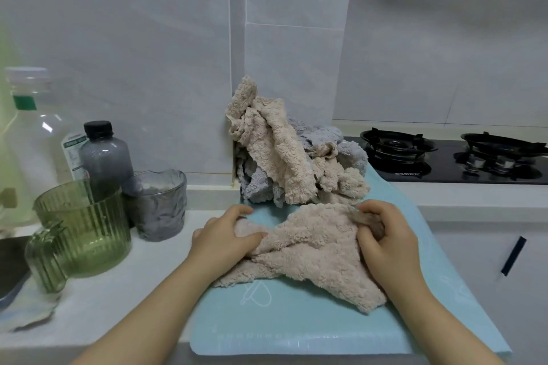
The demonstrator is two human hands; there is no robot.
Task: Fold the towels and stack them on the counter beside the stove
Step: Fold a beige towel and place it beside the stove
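Observation:
A crumpled beige towel [308, 249] lies on a light blue mat [296, 323] in front of me. My left hand [225, 237] grips its left end and my right hand [385, 240] grips its right end, both with fingers curled into the fabric. Behind it, against the wall corner, a loose pile of unfolded towels [284, 151] rises up: beige ones on top and grey-blue ones [332, 139] underneath and to the right. The black gas stove [450, 157] sits to the right of the pile.
On the white counter [124, 299] to the left stand a green ribbed cup [86, 228], a smaller green glass [47, 261], a grey glass [160, 204], a dark grey bottle [103, 154] and a clear bottle [32, 127]. The mat overhangs the counter's front edge.

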